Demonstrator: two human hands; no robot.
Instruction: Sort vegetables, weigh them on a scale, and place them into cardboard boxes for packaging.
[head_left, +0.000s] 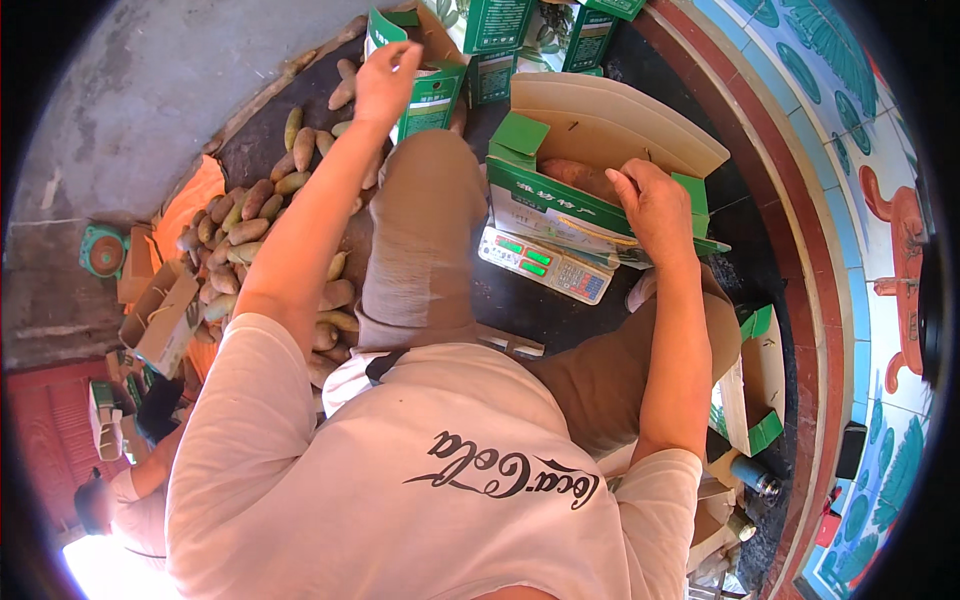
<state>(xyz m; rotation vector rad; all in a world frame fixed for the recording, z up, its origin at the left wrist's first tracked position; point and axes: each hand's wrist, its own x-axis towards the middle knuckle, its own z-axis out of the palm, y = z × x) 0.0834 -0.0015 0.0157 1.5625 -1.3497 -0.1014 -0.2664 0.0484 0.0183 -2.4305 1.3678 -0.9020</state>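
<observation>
My left hand (388,86), its fingers curled in and nothing visible between them, is raised beside an open green-and-white carton (430,100). Over the front right edge of a second open carton (560,210), my right hand (656,205) has its thumb apart from its fingers. I cannot tell whether it touches the wall. Reddish-brown, oblong root vegetables (578,178) lie inside this carton. It stands on a digital scale (545,265) with lit green displays, in front of my knees. A pile of soil-covered green and reddish root vegetables (245,230) spreads over the ground to my left.
Green-and-white cartons (495,28) stand at the far side. Another open carton (765,385) lies by my right knee, near a bottle (755,475). A painted tiled wall (845,110) curves along the right. A person (130,505) is at the lower left, near an open carton (162,320).
</observation>
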